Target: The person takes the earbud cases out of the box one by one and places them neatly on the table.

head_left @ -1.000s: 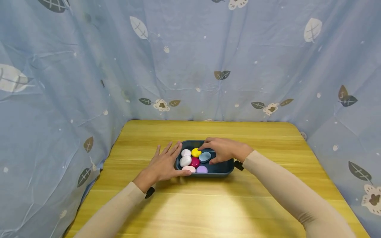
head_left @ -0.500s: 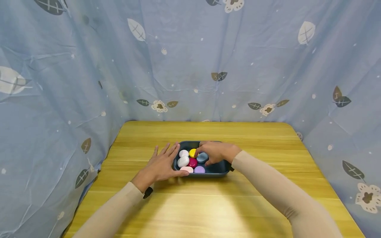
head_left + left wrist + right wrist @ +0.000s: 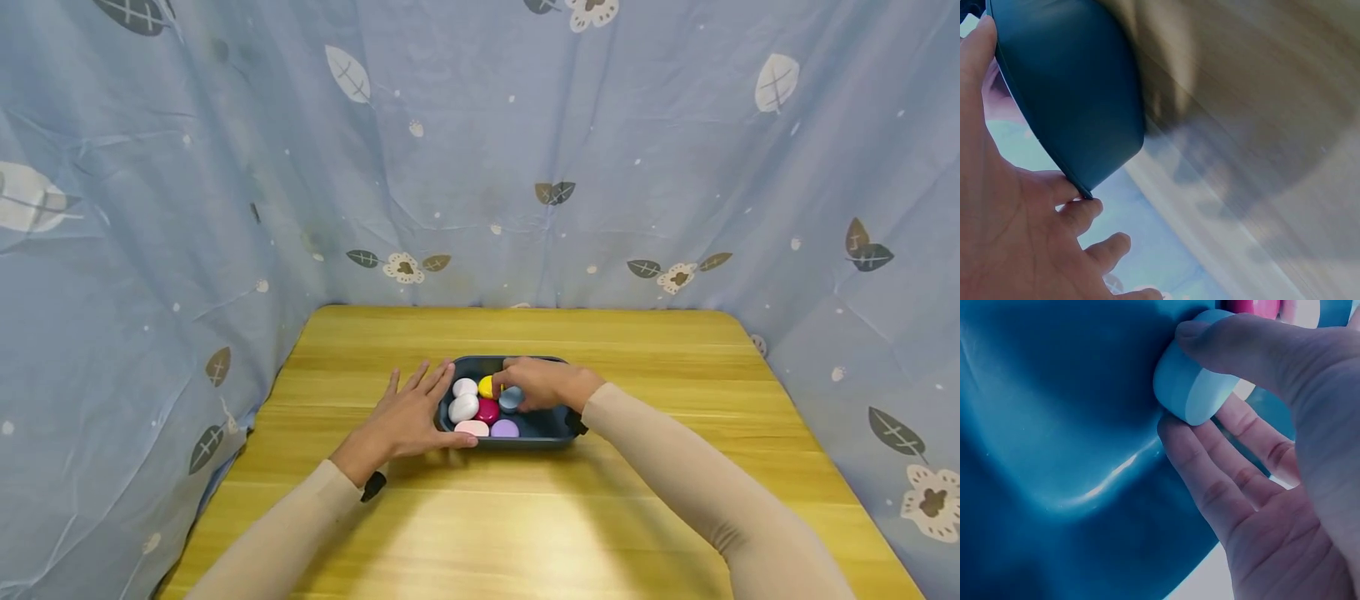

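A dark blue rectangular tray [image 3: 540, 444] with rounded corners holds several glossy rounded pieces. My right hand [image 3: 546, 383] reaches into it and pinches a light blue rounded piece [image 3: 1175, 384] between thumb and fingertips. That piece has one flat, paler face in the right wrist view. Beside it are a yellow piece [image 3: 487, 386] at the fingertips and a crimson piece [image 3: 488, 410]. My left hand [image 3: 408, 422] spreads over the tray's left end, thumb along the near rim and index finger at the far rim. In the left wrist view, fingertips touch the tray's edge [image 3: 1075, 81].
Two white pieces [image 3: 463, 407] lie at the tray's left, with a pale pink piece [image 3: 472, 428] and a lilac piece [image 3: 505, 428] along its near wall. The tray stands on a yellow wood-grain table [image 3: 495, 517]. A blue patterned curtain [image 3: 480, 150] surrounds the table's back and sides.
My right hand has moved a little left and lower into the tray, its thumb and fingers closing in on the light blue piece. The left hand keeps its place on the tray.
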The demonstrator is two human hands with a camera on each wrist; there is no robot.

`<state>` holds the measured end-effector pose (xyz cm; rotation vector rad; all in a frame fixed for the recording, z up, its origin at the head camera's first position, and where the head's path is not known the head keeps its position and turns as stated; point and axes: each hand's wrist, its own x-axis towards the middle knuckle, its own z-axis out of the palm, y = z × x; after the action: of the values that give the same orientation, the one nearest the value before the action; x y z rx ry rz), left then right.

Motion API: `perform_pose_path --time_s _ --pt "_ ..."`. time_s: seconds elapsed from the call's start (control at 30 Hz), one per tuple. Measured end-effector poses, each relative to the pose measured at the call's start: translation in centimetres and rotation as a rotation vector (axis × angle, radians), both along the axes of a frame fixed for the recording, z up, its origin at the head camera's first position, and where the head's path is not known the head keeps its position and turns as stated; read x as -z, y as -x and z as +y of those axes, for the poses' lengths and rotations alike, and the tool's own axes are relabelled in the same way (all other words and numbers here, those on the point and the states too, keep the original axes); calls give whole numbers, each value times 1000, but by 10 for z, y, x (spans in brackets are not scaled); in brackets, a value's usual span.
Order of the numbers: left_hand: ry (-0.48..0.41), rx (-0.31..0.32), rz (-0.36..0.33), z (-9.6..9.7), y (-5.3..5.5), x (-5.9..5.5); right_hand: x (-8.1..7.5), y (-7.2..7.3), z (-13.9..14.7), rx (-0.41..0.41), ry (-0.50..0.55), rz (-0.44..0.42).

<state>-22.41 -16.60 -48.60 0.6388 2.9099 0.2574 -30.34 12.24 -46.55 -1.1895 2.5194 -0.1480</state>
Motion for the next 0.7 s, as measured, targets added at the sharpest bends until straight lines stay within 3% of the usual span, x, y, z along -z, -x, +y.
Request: perform_pose_path --time_s 0.3,0.7 --pt "-4 1 -5 -1 0 0 -7 2 10 49 70 -35" --pt "-9 -14 -17 0 0 0 -21 8 39 30 246 76"
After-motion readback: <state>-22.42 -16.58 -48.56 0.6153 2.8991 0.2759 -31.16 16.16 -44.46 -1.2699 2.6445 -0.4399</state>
